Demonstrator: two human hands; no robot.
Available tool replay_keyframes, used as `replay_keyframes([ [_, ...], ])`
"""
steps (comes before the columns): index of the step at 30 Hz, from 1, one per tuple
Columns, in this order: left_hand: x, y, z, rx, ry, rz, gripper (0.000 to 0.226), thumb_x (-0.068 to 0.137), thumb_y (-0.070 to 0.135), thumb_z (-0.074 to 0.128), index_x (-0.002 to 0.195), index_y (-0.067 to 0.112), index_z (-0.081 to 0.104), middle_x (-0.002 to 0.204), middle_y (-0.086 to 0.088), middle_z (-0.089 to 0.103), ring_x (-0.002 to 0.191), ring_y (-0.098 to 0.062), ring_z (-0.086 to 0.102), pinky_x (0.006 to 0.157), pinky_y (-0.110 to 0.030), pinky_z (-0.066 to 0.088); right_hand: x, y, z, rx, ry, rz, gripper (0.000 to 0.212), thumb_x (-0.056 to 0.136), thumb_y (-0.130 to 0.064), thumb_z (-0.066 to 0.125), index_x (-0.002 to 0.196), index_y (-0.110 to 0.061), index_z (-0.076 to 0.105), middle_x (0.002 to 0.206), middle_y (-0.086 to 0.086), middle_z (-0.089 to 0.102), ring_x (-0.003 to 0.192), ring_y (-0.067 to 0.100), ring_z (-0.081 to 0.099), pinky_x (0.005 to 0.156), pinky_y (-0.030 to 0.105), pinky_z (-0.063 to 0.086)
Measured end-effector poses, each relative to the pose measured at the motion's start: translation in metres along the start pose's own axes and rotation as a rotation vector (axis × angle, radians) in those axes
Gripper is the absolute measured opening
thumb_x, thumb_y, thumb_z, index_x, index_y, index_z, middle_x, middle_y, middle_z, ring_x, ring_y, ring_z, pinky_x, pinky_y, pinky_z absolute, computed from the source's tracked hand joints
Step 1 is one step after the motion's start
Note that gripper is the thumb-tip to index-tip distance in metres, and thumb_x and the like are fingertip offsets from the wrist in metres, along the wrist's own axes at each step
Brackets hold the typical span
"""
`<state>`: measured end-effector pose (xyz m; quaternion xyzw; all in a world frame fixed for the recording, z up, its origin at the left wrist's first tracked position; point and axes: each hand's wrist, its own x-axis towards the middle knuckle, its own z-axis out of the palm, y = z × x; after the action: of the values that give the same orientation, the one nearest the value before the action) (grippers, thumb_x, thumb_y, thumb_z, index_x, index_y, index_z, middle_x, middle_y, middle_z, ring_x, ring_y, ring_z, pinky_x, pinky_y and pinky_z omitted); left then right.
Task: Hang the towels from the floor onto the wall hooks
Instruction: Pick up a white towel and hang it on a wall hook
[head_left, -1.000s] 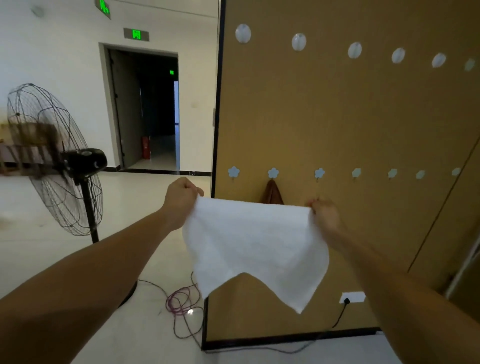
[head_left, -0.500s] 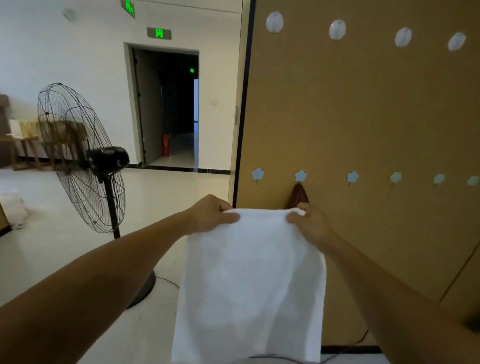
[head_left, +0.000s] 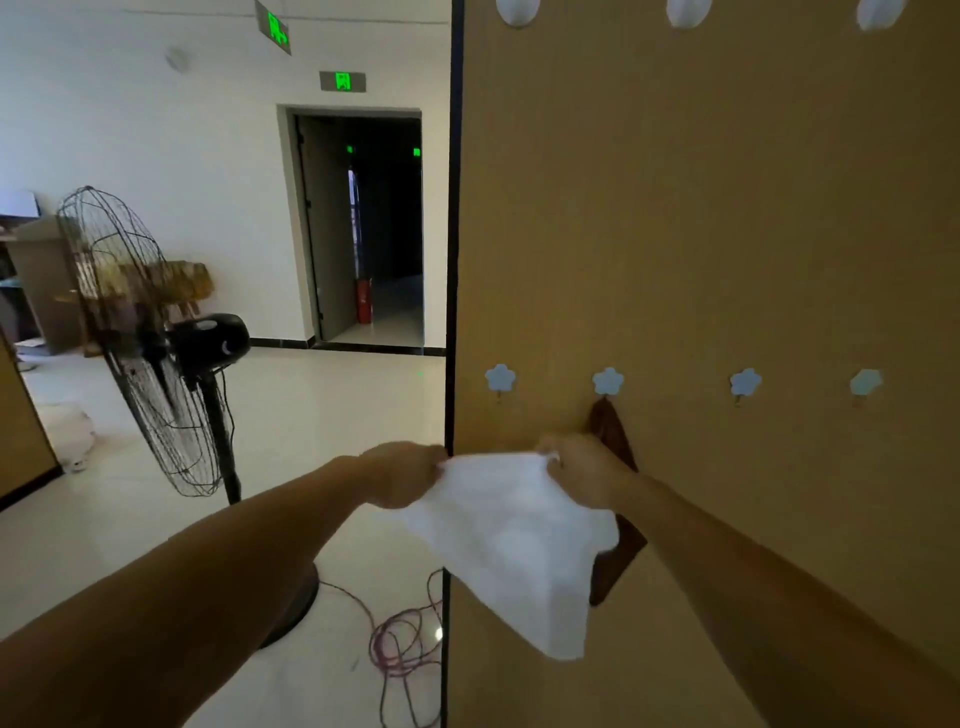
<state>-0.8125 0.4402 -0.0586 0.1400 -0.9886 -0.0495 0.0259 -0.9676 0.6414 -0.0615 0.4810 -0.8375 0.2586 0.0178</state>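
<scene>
- The tan wall panel (head_left: 727, 234) fills the right half of the view, its dark edge running top to bottom.
- A black standing fan (head_left: 156, 338) stands on the pale floor (head_left: 322, 405) to the left, well apart from the panel.
- The white towel (head_left: 519, 545) is off the floor and held up in front of the panel, below the row of flower hooks. Its top edge is stretched between both hands and one corner droops low.
- A brown towel (head_left: 621, 564) hangs from the second flower hook (head_left: 608, 381), partly behind the white one.
- A tangled purple cable (head_left: 400, 644) lies on the floor beside the panel's edge.
- The left hand (head_left: 410, 473) has its fingers clenched around the white towel's left top corner.
- The right hand (head_left: 582, 473) grasps the right top corner, with the fingers bunched over the cloth.
- The leftmost flower hook (head_left: 500, 378) is bare; it sits just above the towel's top edge.
</scene>
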Motion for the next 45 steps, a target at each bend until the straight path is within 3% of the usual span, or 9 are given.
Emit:
replay_keyframes([
  [2,0.014,-0.008,0.011,-0.143,-0.124,-0.037,0.024,0.102,0.025,0.031,0.106,0.015,0.052,0.11,-0.01,0.061,0.095,-0.023,0.055,0.08,-0.033,0.041,0.01,0.023,0.021,-0.001,-0.141,0.081,0.022,0.096,-0.005,0.043,0.101,-0.002,0.064,0.097,0.013,0.067,0.086,0.022,0.062,0.06,0.019,0.037],
  [6,0.037,-0.011,0.01,-0.349,0.058,-0.092,0.026,0.1,0.025,0.033,0.109,0.014,0.056,0.108,-0.005,0.061,0.098,-0.023,0.056,0.087,-0.036,0.045,0.039,0.031,0.025,0.195,0.101,0.211,0.026,0.095,-0.005,0.042,0.106,-0.009,0.066,0.098,0.006,0.067,0.083,0.014,0.055,0.07,0.023,0.042],
  [12,0.074,-0.016,0.019,-0.49,0.254,-0.16,0.024,0.097,0.025,0.035,0.077,0.02,0.047,0.079,0.002,0.054,0.077,-0.02,0.052,0.06,-0.026,0.037,0.068,0.027,0.029,0.48,0.033,0.283,0.031,0.089,-0.039,0.058,0.066,-0.02,0.05,0.068,-0.004,0.054,0.069,0.015,0.054,0.065,0.032,0.042],
  [17,0.095,-0.028,0.029,-0.444,0.277,-0.058,0.028,0.088,0.057,0.038,0.081,0.033,0.05,0.076,0.018,0.055,0.074,-0.01,0.056,0.062,-0.024,0.042,0.086,0.035,0.035,0.528,0.064,0.238,0.048,0.081,-0.047,0.071,0.076,0.0,0.061,0.069,0.005,0.061,0.065,0.018,0.058,0.062,0.031,0.044],
  [29,0.156,-0.021,0.042,-0.338,0.61,-0.267,0.05,0.096,0.056,0.024,0.102,0.026,0.063,0.08,0.004,0.065,0.07,-0.017,0.058,0.064,-0.028,0.045,0.147,0.041,0.059,0.012,0.443,0.334,0.036,0.092,-0.057,0.046,0.084,-0.027,0.065,0.064,-0.01,0.056,0.064,0.013,0.057,0.056,0.026,0.04],
  [37,0.159,-0.007,0.069,-0.528,0.396,-0.473,0.045,0.093,0.054,0.037,0.085,0.02,0.067,0.079,0.002,0.065,0.07,-0.018,0.058,0.062,-0.027,0.042,0.137,0.066,0.087,0.3,0.385,0.504,0.037,0.083,-0.057,0.06,0.075,-0.021,0.066,0.07,-0.003,0.066,0.07,0.019,0.064,0.063,0.031,0.053],
  [41,0.161,0.007,0.072,-1.186,0.29,-0.603,0.031,0.078,0.051,0.064,0.077,0.02,0.066,0.079,0.0,0.069,0.073,-0.018,0.064,0.068,-0.027,0.05,0.14,0.043,0.115,0.496,0.292,0.713,0.048,0.079,-0.068,0.055,0.074,-0.021,0.062,0.086,0.0,0.069,0.079,0.015,0.062,0.08,0.032,0.052],
  [43,0.163,0.008,0.074,-1.234,0.26,-0.631,0.028,0.082,0.049,0.062,0.086,0.022,0.067,0.092,-0.004,0.07,0.08,-0.019,0.065,0.066,-0.021,0.044,0.132,0.03,0.13,0.135,0.478,0.748,0.051,0.084,-0.071,0.042,0.087,-0.023,0.061,0.095,0.006,0.064,0.085,0.02,0.055,0.083,0.029,0.041],
  [45,0.164,0.0,0.072,-1.235,0.049,-0.56,0.036,0.091,0.036,0.055,0.114,0.009,0.064,0.118,-0.013,0.065,0.107,-0.028,0.062,0.069,-0.023,0.047,0.132,0.036,0.118,0.269,0.327,0.763,0.043,0.078,-0.062,0.057,0.089,-0.021,0.064,0.088,0.005,0.065,0.088,0.03,0.065,0.072,0.03,0.048],
])
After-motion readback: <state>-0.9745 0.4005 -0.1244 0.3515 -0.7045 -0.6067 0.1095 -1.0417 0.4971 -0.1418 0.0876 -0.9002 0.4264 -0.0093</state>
